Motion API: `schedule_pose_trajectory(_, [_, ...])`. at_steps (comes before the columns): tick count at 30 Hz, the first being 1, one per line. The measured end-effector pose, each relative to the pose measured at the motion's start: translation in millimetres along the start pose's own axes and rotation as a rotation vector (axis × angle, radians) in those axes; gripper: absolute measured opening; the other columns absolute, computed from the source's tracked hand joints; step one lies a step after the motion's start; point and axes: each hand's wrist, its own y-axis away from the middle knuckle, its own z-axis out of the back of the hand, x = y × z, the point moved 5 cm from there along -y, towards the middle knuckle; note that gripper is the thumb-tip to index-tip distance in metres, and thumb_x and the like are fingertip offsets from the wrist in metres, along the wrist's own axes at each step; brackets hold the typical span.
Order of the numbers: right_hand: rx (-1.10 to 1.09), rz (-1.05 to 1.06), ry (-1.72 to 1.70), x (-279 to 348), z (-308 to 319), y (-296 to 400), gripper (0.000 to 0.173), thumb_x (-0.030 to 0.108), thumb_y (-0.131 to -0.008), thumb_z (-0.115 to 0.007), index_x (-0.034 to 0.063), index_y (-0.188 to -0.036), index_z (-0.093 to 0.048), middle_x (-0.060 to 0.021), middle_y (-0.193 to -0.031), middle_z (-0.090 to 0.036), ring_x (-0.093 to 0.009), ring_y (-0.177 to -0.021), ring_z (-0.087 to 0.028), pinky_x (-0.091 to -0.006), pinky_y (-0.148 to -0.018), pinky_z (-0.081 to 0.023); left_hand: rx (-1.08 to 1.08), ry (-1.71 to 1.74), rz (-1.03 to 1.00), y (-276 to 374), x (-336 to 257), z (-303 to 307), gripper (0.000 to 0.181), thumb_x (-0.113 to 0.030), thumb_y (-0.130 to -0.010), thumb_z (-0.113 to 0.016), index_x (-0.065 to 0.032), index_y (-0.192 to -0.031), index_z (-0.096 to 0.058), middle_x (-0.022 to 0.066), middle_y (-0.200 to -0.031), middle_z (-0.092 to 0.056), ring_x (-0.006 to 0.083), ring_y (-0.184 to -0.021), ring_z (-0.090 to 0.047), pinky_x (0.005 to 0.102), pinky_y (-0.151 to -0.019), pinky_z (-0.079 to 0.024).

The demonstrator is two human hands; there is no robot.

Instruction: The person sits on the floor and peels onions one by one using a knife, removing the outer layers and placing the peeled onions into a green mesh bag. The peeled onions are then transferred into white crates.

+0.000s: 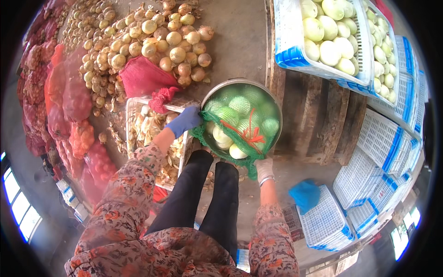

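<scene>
A round tub (277, 94) stands before me, holding peeled onions (238, 151) and a green mesh net (251, 166). Through the netting several onions show in the far part of the tub; a few lie bare at the near side. My left hand (187, 122), in a blue-purple glove, grips the net's edge at the tub's left rim. On the near right, my right hand (264, 168), in a pale glove, pinches another part of the net. Red cord (254, 135) lies tangled across the mesh between both hands.
Left of the tub, a white crate (131, 104) holds onion skins, with a red mesh bag (145, 78) at its far edge. Unpeeled onions (162, 45) cover the floor beyond. Peeled onions fill a blue-and-white crate (287, 45) on a wooden pallet (311, 114). Stacked crates (322, 218) line the right.
</scene>
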Motion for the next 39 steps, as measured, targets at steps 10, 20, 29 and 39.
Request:
schedule_pose_trajectory(10, [0.023,0.48,0.836,13.9,-20.1,17.2,0.019,0.013,-0.083,-0.057,0.0072,-0.08,-0.076,-0.0125,-0.086,-0.075,-0.028,-0.082,-0.072,-0.0407,-0.082,-0.052,-0.018,0.025,0.33,84.4,-34.2,-31.3,0.029,-0.02,-0.081,-0.061,0.0036,-0.095,-0.071,0.0286,-0.095,-0.069,0.0446,-0.092,-0.068,0.0487,-0.082,-0.054])
schedule_pose_trajectory(20, [0.189,0.431,-0.56,111.8,50.7,209.2,0.02,-0.009,-0.073,-0.055,-0.0018,-0.087,-0.066,-0.0092,-0.08,-0.066,-0.025,-0.073,-0.066,-0.0391,-0.062,-0.053,-0.196,0.115,0.297,92.6,-26.5,-35.2,0.022,-0.013,-0.084,-0.064,-0.002,-0.101,-0.073,0.0239,-0.089,-0.071,0.037,-0.081,-0.071,0.0442,-0.072,-0.056])
schedule_pose_trajectory(29, [0.026,-0.022,-0.607,48.8,0.6,140.3,0.019,-0.003,-0.082,-0.057,-0.001,-0.099,-0.066,-0.0076,-0.087,-0.067,-0.018,-0.075,-0.062,-0.0358,-0.063,-0.05,0.075,0.877,0.543,281.4,-224.0,57.6,0.025,0.004,-0.085,-0.052,0.005,-0.106,-0.066,0.0072,-0.085,-0.068,0.0166,-0.073,-0.064,0.033,-0.06,-0.052])
schedule_pose_trajectory(39, [0.239,0.511,-0.164,120.9,103.6,306.5,0.009,0.014,-0.089,-0.06,0.007,-0.092,-0.065,-0.0084,-0.094,-0.068,-0.026,-0.082,-0.065,-0.038,-0.071,-0.054,-0.002,0.771,0.264,315.1,-226.8,111.4,0.022,0.007,-0.085,-0.054,0.002,-0.101,-0.068,0.0076,-0.079,-0.067,0.0141,-0.066,-0.063,0.0281,-0.053,-0.049])
